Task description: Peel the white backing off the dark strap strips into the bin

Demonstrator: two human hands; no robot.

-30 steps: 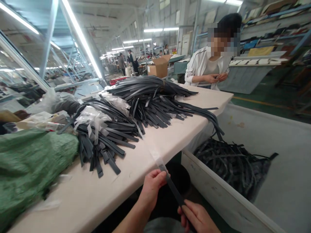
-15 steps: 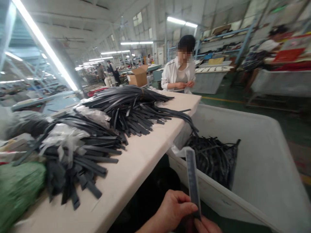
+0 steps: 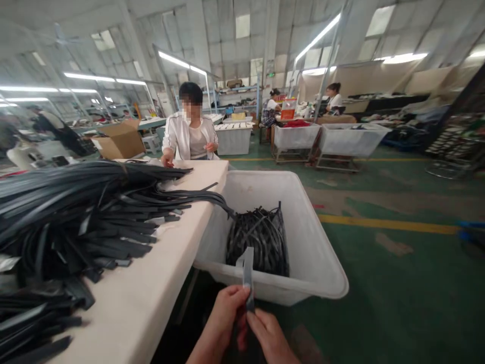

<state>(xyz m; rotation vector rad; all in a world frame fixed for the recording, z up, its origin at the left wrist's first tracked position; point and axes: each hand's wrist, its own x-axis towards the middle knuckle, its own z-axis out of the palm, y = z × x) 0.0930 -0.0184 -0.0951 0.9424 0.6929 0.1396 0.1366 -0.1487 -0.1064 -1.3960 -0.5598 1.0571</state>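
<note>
A dark strip with a pale edge (image 3: 248,270) stands up between my two hands, in front of the near wall of a white bin. My left hand (image 3: 227,308) pinches it partway along between thumb and fingers. Lower down, my right hand (image 3: 265,331) has its fingers closed on the strip's bottom end. Inside the white bin (image 3: 310,242) lies a heap of black strips (image 3: 259,237). On the table (image 3: 125,303) to my left, thick bundles of black strips (image 3: 87,202) are piled, several trailing over its edge into the bin.
Across the table a co-worker in a white jacket (image 3: 189,131) has one hand by the strip bundle. A cardboard box (image 3: 119,139) stands behind the pile. Other white bins on stands (image 3: 297,135) and seated workers are farther back. Green floor (image 3: 397,283) extends at the right.
My view has swung right, bringing more of the bin and floor into sight. Both hands still hold the strip. The co-worker's hands have come apart, one now at the table.
</note>
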